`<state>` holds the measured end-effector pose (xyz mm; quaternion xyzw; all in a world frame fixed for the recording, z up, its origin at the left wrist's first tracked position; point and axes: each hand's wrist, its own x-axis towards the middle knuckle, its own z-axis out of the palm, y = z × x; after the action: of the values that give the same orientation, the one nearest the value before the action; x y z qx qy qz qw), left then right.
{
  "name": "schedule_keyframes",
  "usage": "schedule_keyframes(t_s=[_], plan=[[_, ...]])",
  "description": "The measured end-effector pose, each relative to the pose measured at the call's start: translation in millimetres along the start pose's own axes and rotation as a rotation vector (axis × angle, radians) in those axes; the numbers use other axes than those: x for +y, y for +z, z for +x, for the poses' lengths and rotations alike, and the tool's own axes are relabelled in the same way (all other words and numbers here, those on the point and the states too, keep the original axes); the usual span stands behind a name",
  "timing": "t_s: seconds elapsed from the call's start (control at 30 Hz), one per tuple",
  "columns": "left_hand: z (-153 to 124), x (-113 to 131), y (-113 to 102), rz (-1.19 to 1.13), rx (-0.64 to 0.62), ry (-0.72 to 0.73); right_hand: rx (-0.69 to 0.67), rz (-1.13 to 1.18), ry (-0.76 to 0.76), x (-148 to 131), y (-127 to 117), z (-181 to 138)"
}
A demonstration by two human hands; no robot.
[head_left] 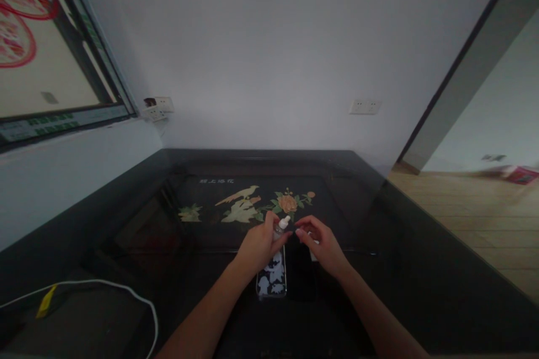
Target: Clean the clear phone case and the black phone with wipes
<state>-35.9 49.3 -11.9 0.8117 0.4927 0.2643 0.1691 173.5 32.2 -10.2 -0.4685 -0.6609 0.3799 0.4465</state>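
Note:
My left hand [257,244] is closed around a small clear bottle [278,230] with a white nozzle [284,221] that tilts up to the right. Just right of the nozzle, my right hand [319,241] has its thumb and index finger drawn together. Whatever sits between those fingertips is too small to make out. Below my left hand lies a phone case [272,280] with pale cartoon figures on a dark ground. Beside it is a black phone-like slab [301,275], hard to tell from the dark tabletop. A bit of something white [314,256] shows under my right hand.
The glossy black table [404,269] bears a bird-and-flower picture [242,202] and stands against a white wall. A white cable [105,281] with a yellow tag [46,302] curves across the left. Wall sockets [365,106] and a window [50,67] are beyond.

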Motion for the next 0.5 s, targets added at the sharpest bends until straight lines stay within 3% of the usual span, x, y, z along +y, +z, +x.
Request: schedule_keyframes(t_s=[0.13, 0.5], plan=[[-2.9, 7.8, 2.2, 0.079, -0.059, 0.061, 0.005, 0.036, 0.029, -0.5, 2.2, -1.0], [-5.1, 12.5, -2.1, 0.195, -0.043, 0.156, -0.035, -0.053, 0.013, 2.0, 5.5, 0.1]])
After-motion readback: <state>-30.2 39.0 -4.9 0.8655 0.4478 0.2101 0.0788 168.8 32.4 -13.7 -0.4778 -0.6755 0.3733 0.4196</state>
